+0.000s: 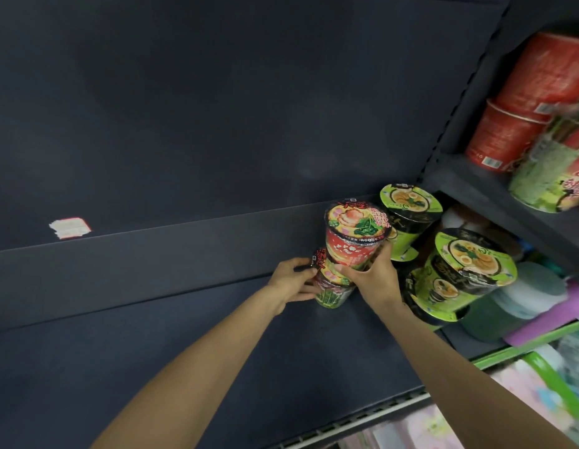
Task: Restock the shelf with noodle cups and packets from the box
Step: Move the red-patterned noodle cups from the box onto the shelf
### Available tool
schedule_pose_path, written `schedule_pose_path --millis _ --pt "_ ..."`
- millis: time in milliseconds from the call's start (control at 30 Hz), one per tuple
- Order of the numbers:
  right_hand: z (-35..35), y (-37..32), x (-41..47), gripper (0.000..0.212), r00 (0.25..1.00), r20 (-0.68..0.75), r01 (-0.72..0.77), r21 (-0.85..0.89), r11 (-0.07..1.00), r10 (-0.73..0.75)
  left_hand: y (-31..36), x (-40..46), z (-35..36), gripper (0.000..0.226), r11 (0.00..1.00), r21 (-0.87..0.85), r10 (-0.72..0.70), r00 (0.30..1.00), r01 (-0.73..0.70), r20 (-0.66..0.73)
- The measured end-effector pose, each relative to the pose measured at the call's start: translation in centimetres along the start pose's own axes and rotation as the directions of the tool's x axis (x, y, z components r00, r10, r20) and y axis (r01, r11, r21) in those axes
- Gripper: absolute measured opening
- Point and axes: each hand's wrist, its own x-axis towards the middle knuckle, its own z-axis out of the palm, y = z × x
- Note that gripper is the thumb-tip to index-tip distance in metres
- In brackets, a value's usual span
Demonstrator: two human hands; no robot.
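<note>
Dark shelf (152, 335) seen from above, its bare board running from the left edge toward the right end, where the stock stands. Two red noodle cups are in hand near the back right of the board: the upper red cup (354, 236) sits tilted on top of the lower red cup (332, 286), which stands on the shelf. The right hand (374, 277) grips the upper cup from below and the side, fingers curled round its base. The left hand (293, 280) holds the lower cup at its left side, fingertips pinching the lid rim. Both lids show a bowl picture with red script that is too small to read.

At the right end of the shelf are three green-and-black cups: one rear green cup (409, 212), and two front green cups (469, 264), stacked one upon the other, touching the right forearm. Their lids show a noodle bowl with egg; lettering is unreadable.

On the upper right shelf (495, 189) lie two red tubs (515, 131) on their sides, with a blurred green-and-red cup (554, 170) in front. A torn white sticker (69, 227) clings to the back panel at left.
</note>
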Motion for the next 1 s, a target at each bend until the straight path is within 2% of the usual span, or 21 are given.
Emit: schedule_pose_path --millis 167,267,433,633,800,1000 --pt "-0.6 -0.4 -0.6 0.093 0.998 0.057 -0.023 -0.025 0.999 0.024 0.7 -0.9 0.2 0.032 0.961 0.239 0.161 0.985 -0.142 -0.063" --pt "-1.2 -0.4 -1.2 0.093 0.998 0.066 -0.013 -0.043 0.999 0.016 1.0 -1.8 0.7 0.025 0.855 0.460 0.320 0.942 -0.239 -0.105" --pt "-3.4 -1.0 -3.1 0.058 0.991 0.128 -0.010 -0.101 0.995 0.023 1.6 -5.0 2.4 0.019 0.706 0.653 0.480 0.863 -0.274 -0.158" --pt "-5.9 -2.7 -6.5 0.022 0.948 0.258 0.215 -0.094 0.972 -0.185 1.4 -11.2 3.8 0.017 0.650 0.732 0.608 0.717 -0.205 -0.340" --pt "-5.7 -5.0 -10.8 0.015 0.858 0.366 0.407 -0.055 0.912 -0.361 -0.4 -17.9 3.3 0.019 0.605 0.786 0.691 0.575 -0.128 -0.438" --pt "-1.8 -9.2 -17.6 0.014 0.719 0.484 0.572 -0.004 0.820 -0.499 -4.5 -26.2 -0.8 0.020 0.507 0.860 0.761 0.440 0.058 -0.477"
